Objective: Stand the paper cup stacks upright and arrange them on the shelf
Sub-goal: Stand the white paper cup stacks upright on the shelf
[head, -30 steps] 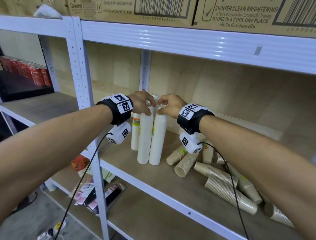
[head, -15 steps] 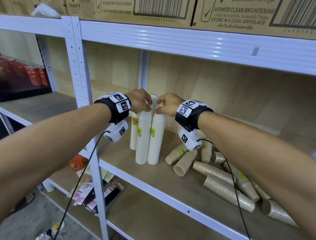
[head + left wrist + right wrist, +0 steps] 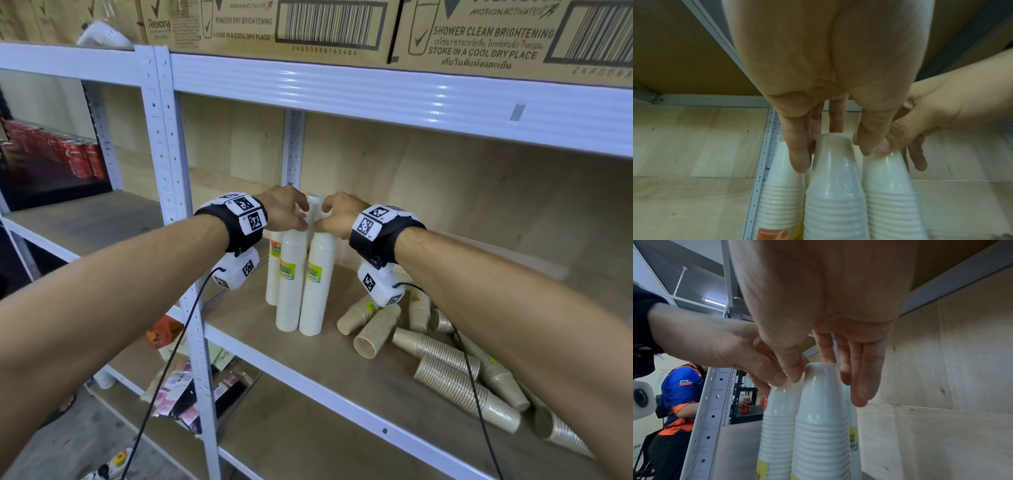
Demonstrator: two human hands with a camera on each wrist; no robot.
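Near the shelf (image 3: 346,373) front edge, toward its left end: white cup stacks (image 3: 291,284) upright, touching. Left hand (image 3: 282,210) and right hand (image 3: 337,214) pinching their tops. Rightward, brown cup stacks (image 3: 448,373) lying tumbled. Overhead, cartons (image 3: 479,37) reading "Rexona", "STORE IN A COOL DRY PLACE". Far left, red cans (image 3: 73,156).
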